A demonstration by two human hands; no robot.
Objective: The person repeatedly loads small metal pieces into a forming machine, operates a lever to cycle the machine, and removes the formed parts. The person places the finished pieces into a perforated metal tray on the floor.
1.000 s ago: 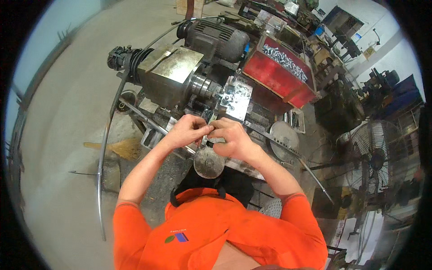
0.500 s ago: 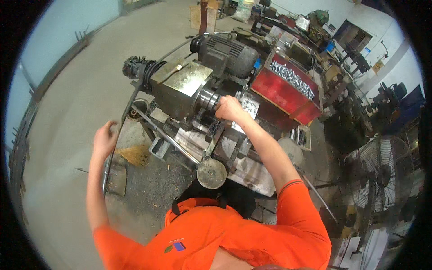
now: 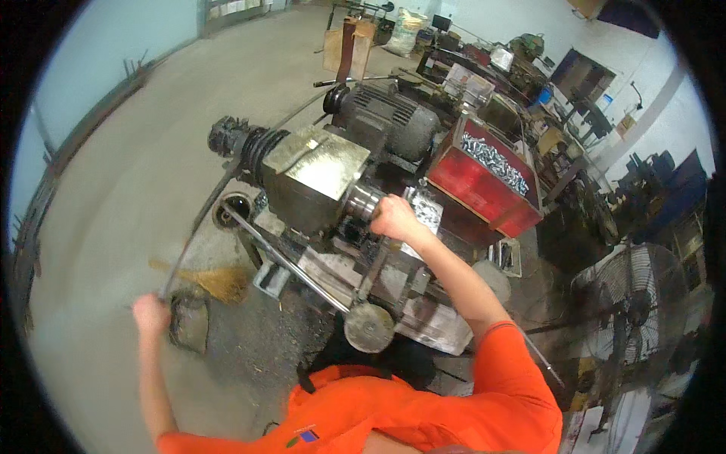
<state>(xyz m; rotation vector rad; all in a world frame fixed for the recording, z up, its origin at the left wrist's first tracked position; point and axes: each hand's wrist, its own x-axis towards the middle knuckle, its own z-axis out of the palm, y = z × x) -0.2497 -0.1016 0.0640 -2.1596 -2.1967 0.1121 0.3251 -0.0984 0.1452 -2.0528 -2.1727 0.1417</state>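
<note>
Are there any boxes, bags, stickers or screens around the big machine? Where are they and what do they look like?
Red bin: right of the machine, boxy, full of small shiny metal parts.
Sack: far back, pale, lumpy.
Dark screen: far back beside the sack, small rectangle.
Shirt badge: bottom, small, coloured patch on orange.

— What is the person wearing?

— A bright orange short-sleeved shirt (image 3: 423, 412) of plain cloth. It fills the lower edge of the view, shoulder to shoulder.

— Any markings on it?

— A small patch on the chest (image 3: 302, 437), partly blue with a bit of red and green. It is too small to make out more.

— And the sleeves?

— The right sleeve (image 3: 505, 356) ends well back from the right hand (image 3: 393, 219), above the elbow, with a stitched hem around the arm. The forearm below it is bare. The left hand (image 3: 151, 314) is bare too, blurred, with no glove; its forearm is uncovered up to the orange cloth at the shoulder.

— Anything on the wrists?

— No watch or band shows on either.
</note>
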